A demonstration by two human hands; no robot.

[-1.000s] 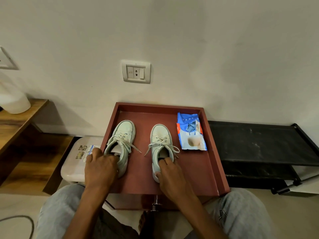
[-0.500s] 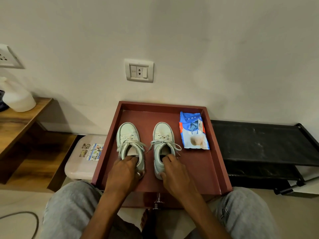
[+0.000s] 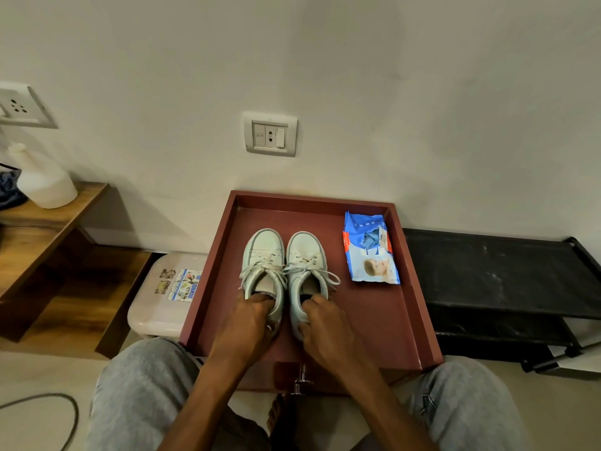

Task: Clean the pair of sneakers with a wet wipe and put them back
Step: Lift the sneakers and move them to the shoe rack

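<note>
From the head camera, both sneakers are sitting side by side, touching, toes to the wall, in the middle of the red tray [image 3: 419, 288]. The left hand [image 3: 245, 325] is gripping the heel of the left sneaker [image 3: 264, 252], its fingers [image 3: 257, 300] curling down into the shoe's opening. The right hand [image 3: 327, 332] is pinching the heel of the right sneaker [image 3: 307, 253], fingers hooking over the collar and thumb pressing outside.

The wet wipe pack [image 3: 369, 252] is lying just right of the shoes on the tray, flap looking torn open, and neither hand is holding a wipe. Whether the wiping is done, I cannot tell. The shoes are looking pale and fairly clean, so this may be the putting back.
</note>
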